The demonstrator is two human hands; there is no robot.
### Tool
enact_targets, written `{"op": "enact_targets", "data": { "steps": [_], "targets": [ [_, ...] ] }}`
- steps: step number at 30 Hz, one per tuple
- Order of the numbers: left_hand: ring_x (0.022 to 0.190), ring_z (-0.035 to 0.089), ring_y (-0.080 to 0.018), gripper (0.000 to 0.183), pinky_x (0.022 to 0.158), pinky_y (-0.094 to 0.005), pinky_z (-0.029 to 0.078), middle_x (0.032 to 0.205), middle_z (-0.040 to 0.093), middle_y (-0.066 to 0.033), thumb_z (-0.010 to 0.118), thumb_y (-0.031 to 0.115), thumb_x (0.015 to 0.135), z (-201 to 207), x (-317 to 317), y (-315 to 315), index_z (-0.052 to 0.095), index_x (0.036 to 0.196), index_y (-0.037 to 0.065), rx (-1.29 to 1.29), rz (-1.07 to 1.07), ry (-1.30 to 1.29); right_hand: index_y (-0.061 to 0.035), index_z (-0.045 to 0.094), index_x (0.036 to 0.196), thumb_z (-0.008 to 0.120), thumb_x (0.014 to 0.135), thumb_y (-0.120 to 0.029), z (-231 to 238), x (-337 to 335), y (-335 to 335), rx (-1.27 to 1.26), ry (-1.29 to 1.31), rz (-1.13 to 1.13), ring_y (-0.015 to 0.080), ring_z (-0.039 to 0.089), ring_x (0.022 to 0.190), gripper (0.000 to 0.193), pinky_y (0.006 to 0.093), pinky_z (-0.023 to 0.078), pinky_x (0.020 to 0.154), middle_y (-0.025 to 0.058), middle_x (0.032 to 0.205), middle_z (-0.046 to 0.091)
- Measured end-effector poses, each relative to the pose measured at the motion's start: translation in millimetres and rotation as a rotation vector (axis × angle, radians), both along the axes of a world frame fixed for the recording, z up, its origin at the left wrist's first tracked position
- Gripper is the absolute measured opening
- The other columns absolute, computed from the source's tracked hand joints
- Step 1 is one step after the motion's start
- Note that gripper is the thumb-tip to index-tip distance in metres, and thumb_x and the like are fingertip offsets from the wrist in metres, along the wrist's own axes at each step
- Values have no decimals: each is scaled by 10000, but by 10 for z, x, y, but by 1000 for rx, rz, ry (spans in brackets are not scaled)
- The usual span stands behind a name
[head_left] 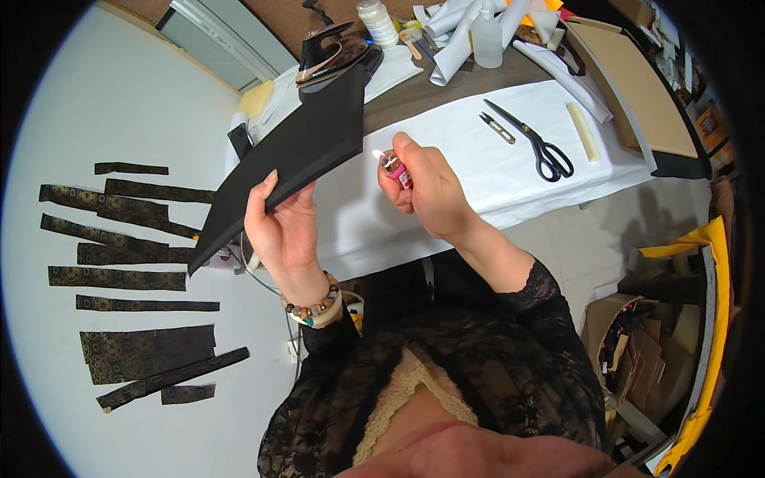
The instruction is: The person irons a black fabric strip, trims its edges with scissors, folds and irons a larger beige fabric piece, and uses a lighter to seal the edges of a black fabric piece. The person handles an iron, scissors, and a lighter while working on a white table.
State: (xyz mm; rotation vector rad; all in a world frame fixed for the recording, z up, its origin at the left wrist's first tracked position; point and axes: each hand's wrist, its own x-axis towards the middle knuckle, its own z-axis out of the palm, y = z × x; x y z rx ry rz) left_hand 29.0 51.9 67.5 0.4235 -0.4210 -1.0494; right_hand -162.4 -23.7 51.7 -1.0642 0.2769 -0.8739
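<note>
My left hand (283, 227) grips a stiff black panel (299, 151) by its lower edge, thumb on the near face. The panel is raised and tilted above the table, with a squared corner pointing right. Just right of that corner, my right hand (430, 183) is closed around a small pink lighter (398, 170), thumb at its top. A small bright flame (378, 154) shows between the lighter and the panel's edge. Whether the flame touches the edge I cannot tell.
On the white-covered table (454, 143) lie black scissors (546, 151), thread snips (498, 127) and a cream strip (583, 131). Behind stand an iron (331, 56), a thread cone (378, 22), a spray bottle (487, 40) and paper rolls. Patterned dark fabric pieces (147, 350) hang on the left wall.
</note>
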Motion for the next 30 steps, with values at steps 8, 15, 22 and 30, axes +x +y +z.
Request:
{"op": "enact_targets", "data": {
  "steps": [8,15,22,30],
  "targets": [
    [1025,639,-314,221,941,-464,531,1093,633,-224,500,10,885,-23,-42,4,540,1055,-125,-9,-3,-13,-94,415,580,293,1024,-418,56,41,2,-75,7,-37,51,270,482,562,221,231,461,-57,510,335],
    [911,674,-274,132,858,-440,570,977,675,-171,527,11,868,32,-139,12,604,942,-67,59,54,-39,-74,497,616,403,1020,-343,2,40,-1,-48,-47,-113,46,251,484,495,225,237,457,-64,521,329],
    [968,659,-277,169,905,-455,551,1044,655,-182,520,8,877,-34,-59,86,571,1013,-78,31,-27,-38,-50,703,923,639,691,82,39,-116,-363,-994,-62,-377,108,601,574,275,206,452,520,42,833,711],
    [948,661,-284,185,843,-437,571,1036,649,-168,535,14,864,95,-289,51,573,1029,-63,95,37,-53,-62,725,951,851,539,-101,96,-63,-583,-1247,-168,-567,128,493,467,433,239,350,445,3,556,551]
  ]
}}
